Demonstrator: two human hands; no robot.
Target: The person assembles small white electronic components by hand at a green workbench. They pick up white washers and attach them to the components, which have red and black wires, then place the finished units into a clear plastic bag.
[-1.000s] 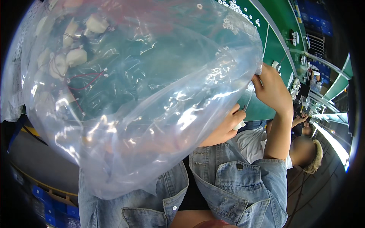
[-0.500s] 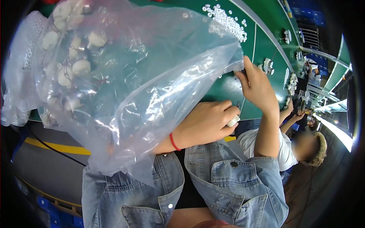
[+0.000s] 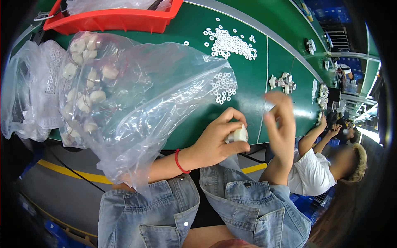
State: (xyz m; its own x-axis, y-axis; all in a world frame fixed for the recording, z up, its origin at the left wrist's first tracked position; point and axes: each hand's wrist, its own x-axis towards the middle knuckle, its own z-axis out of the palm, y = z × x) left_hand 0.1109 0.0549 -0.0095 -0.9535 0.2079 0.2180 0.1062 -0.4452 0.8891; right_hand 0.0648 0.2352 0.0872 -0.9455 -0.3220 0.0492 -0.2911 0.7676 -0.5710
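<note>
My left hand point(image 3: 219, 134) is closed around a small white round motor-like part point(image 3: 238, 134), just off the table's near edge. To its right, my right hand point(image 3: 281, 120) is raised and blurred, thumb and fingers apart, with nothing seen between them. A large clear plastic bag point(image 3: 165, 99) lies across my left forearm. Inside it, toward the left, are several similar white round parts point(image 3: 98, 96) with thin wires. Some small white rings point(image 3: 223, 87) show under or through the bag's right end.
Loose white rings point(image 3: 231, 45) are spread on the green table point(image 3: 248, 82). A red bin point(image 3: 115, 20) stands at the far left, with another clear bag point(image 3: 31, 91) of rings nearer. Some white-and-metal parts point(image 3: 283, 82) sit right of a white line. A co-worker point(image 3: 314, 173) works at right.
The right hand has let go of the bag's edge and moved lower. The bag has dropped and flattened, showing the red bin and more rings. The left hand has shifted left with its white part.
</note>
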